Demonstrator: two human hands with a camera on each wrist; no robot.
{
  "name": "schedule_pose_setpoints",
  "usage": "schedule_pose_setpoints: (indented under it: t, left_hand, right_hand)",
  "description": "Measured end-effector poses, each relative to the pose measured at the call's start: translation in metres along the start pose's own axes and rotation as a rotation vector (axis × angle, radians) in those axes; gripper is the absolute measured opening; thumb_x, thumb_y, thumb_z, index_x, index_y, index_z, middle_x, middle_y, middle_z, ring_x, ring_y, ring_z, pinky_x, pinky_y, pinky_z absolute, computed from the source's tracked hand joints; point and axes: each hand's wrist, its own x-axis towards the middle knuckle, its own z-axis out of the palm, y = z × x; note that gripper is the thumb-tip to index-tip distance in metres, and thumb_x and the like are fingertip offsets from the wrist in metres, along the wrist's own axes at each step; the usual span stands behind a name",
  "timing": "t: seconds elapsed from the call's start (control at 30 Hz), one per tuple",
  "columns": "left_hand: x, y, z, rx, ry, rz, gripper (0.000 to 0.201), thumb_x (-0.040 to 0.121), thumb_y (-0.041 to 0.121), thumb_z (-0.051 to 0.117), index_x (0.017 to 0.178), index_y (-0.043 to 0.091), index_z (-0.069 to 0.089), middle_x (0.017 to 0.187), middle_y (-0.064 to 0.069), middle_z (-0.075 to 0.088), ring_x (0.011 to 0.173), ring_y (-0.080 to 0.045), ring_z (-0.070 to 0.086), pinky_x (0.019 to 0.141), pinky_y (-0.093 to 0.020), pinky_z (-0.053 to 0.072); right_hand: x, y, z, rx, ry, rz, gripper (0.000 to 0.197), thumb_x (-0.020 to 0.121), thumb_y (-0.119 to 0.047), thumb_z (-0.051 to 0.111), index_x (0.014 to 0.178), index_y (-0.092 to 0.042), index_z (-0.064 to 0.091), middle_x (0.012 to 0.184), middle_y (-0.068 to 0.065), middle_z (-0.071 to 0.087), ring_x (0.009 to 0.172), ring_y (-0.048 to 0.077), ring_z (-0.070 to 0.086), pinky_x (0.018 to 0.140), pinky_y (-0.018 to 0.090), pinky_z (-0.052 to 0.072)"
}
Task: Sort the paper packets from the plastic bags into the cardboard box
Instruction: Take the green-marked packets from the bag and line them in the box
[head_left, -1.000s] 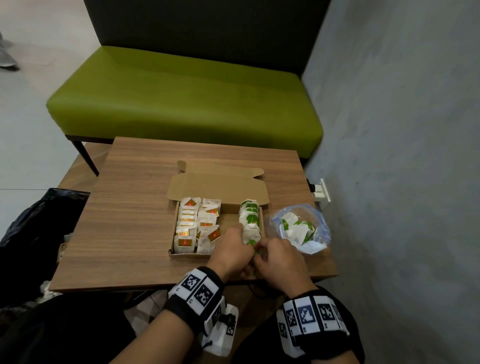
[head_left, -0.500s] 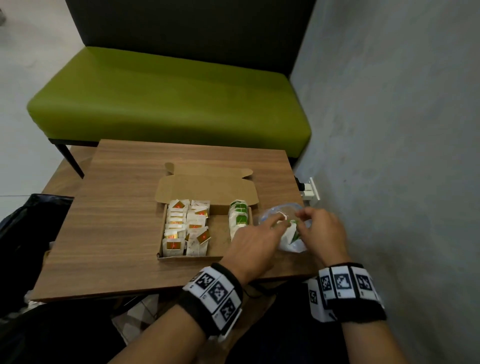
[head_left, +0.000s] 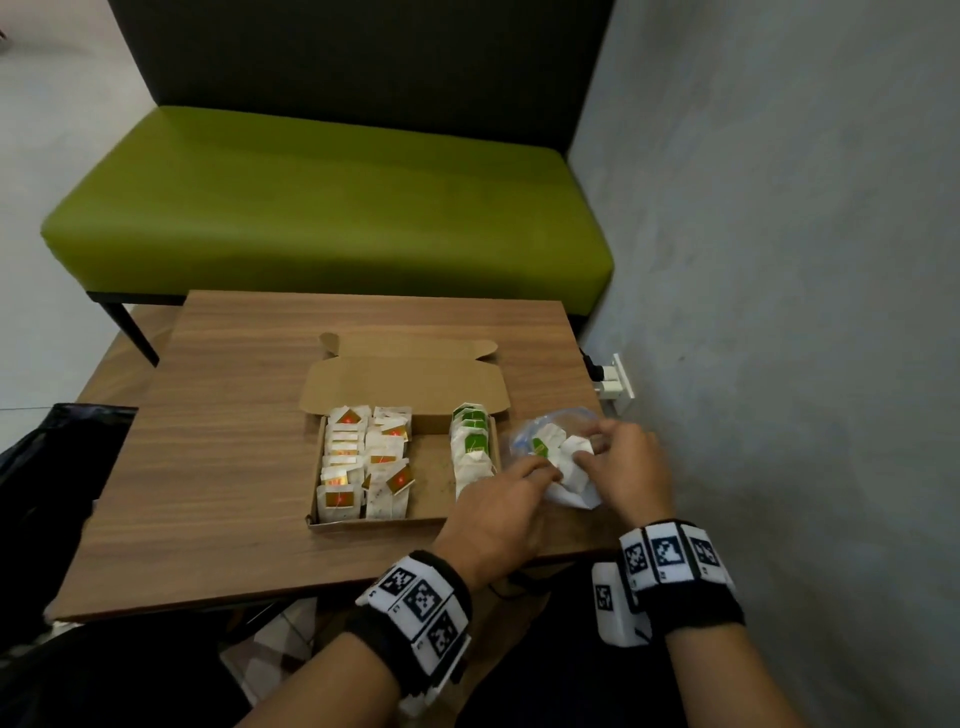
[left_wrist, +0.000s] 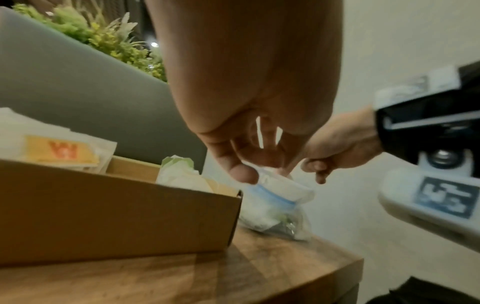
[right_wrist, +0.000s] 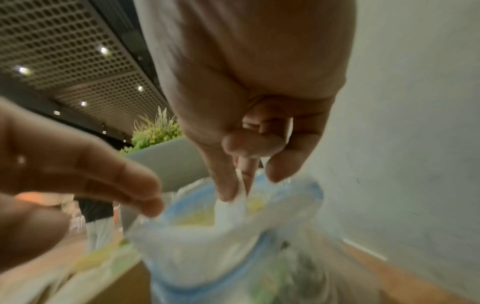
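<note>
An open cardboard box sits mid-table, with red-labelled paper packets in rows at its left and a column of green-labelled packets at its right. A clear plastic bag with a blue zip rim lies just right of the box and holds more green-labelled packets. My left hand pinches the bag's near rim between thumb and fingers. My right hand reaches into the bag's mouth. Its fingertips pinch a white packet inside.
The wooden table ends close to the bag on the right, beside a grey wall with a socket. A green bench stands behind the table. A black bag lies left of it.
Both hands left the green packet column at the box's front right and moved right to the plastic bag. The left now holds its rim and the right is inside.
</note>
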Motion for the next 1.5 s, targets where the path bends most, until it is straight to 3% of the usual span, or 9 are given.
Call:
schedule_pose_setpoints:
  t: [0.2, 0.4, 0.53, 0.7, 0.83, 0.97, 1.13, 1.33, 1.5]
  left_hand:
    - [-0.008, 0.000, -0.027, -0.437, 0.362, -0.132, 0.041, 0.095, 0.033, 0.061, 0.135, 0.025, 0.052, 0.130, 0.012, 0.058, 0.103, -0.005, 0.056, 0.091, -0.022, 0.046]
    - [-0.015, 0.006, -0.058, -0.626, 0.292, -0.055, 0.034, 0.091, 0.033, 0.068, 0.123, 0.023, 0.063, 0.108, 0.011, 0.069, 0.062, 0.011, 0.055, 0.061, -0.016, 0.041]
    - [-0.027, 0.000, -0.070, -0.760, 0.318, -0.063, 0.006, 0.092, 0.021, 0.068, 0.094, 0.016, 0.072, 0.084, 0.000, 0.074, 0.054, 0.005, 0.057, 0.052, -0.017, 0.043]
    - [-0.045, -0.009, -0.075, -0.873, 0.363, -0.138, 0.006, 0.092, 0.019, 0.068, 0.091, 0.016, 0.072, 0.078, 0.001, 0.073, 0.051, -0.005, 0.055, 0.047, -0.027, 0.045]
    - [-0.054, -0.017, -0.071, -0.706, 0.378, -0.146, 0.005, 0.091, 0.025, 0.069, 0.088, 0.026, 0.073, 0.082, 0.010, 0.074, 0.054, -0.014, 0.053, 0.054, -0.041, 0.050]
    - [-0.058, -0.029, -0.066, -0.672, 0.405, -0.180, 0.005, 0.091, 0.025, 0.070, 0.090, 0.029, 0.073, 0.085, 0.012, 0.074, 0.058, 0.003, 0.059, 0.055, -0.023, 0.044]
    - [-0.057, -0.048, -0.060, -0.462, 0.418, -0.363, 0.015, 0.089, 0.031, 0.070, 0.103, 0.029, 0.071, 0.098, 0.017, 0.069, 0.084, 0.002, 0.062, 0.078, -0.027, 0.054]
    - [-0.064, -0.042, -0.039, -0.202, 0.071, -0.330, 0.038, 0.095, 0.032, 0.061, 0.133, 0.031, 0.054, 0.133, 0.012, 0.058, 0.116, -0.002, 0.055, 0.095, -0.019, 0.044]
    - [-0.063, -0.042, -0.027, -0.134, 0.037, -0.320, 0.037, 0.095, 0.032, 0.060, 0.132, 0.032, 0.054, 0.129, 0.010, 0.060, 0.116, -0.007, 0.056, 0.099, -0.027, 0.048]
  right_hand:
    - [-0.022, -0.006, -0.043, 0.463, 0.033, -0.169, 0.030, 0.076, -0.014, 0.084, 0.097, -0.034, 0.074, 0.082, -0.006, 0.075, 0.078, 0.013, 0.072, 0.072, 0.038, 0.060]
    - [-0.049, -0.044, -0.066, 0.775, -0.169, -0.320, 0.042, 0.075, 0.000, 0.080, 0.111, -0.020, 0.070, 0.079, -0.001, 0.076, 0.046, 0.006, 0.058, 0.042, 0.021, 0.047]
    - [-0.058, -0.054, -0.055, 0.835, -0.174, -0.307, 0.040, 0.077, -0.006, 0.080, 0.111, -0.022, 0.069, 0.087, 0.003, 0.077, 0.046, 0.011, 0.055, 0.039, 0.022, 0.045]
    - [-0.073, -0.063, -0.042, 0.863, -0.164, -0.293, 0.035, 0.083, -0.008, 0.075, 0.115, -0.019, 0.068, 0.091, -0.003, 0.075, 0.045, 0.015, 0.055, 0.043, 0.030, 0.048]
    - [-0.071, -0.077, -0.038, 0.757, -0.197, -0.312, 0.024, 0.086, -0.008, 0.072, 0.105, -0.024, 0.072, 0.089, -0.003, 0.074, 0.045, 0.016, 0.053, 0.050, 0.033, 0.049]
    - [-0.059, -0.087, -0.031, 0.535, -0.298, -0.402, 0.010, 0.086, -0.017, 0.075, 0.090, -0.026, 0.074, 0.088, 0.000, 0.073, 0.048, 0.006, 0.055, 0.048, 0.026, 0.047]
    - [-0.033, -0.086, -0.016, 0.273, -0.170, -0.413, 0.003, 0.089, -0.028, 0.068, 0.088, -0.030, 0.069, 0.087, -0.009, 0.072, 0.053, 0.004, 0.058, 0.053, 0.029, 0.049]
    - [-0.008, -0.103, 0.010, 0.101, -0.162, -0.409, 0.005, 0.088, -0.030, 0.070, 0.092, -0.028, 0.073, 0.089, -0.011, 0.071, 0.081, 0.007, 0.063, 0.073, 0.031, 0.053]
    - [0.006, -0.122, 0.028, -0.046, -0.338, -0.428, 0.008, 0.088, -0.028, 0.071, 0.095, -0.026, 0.075, 0.089, -0.010, 0.070, 0.080, 0.006, 0.062, 0.070, 0.027, 0.050]
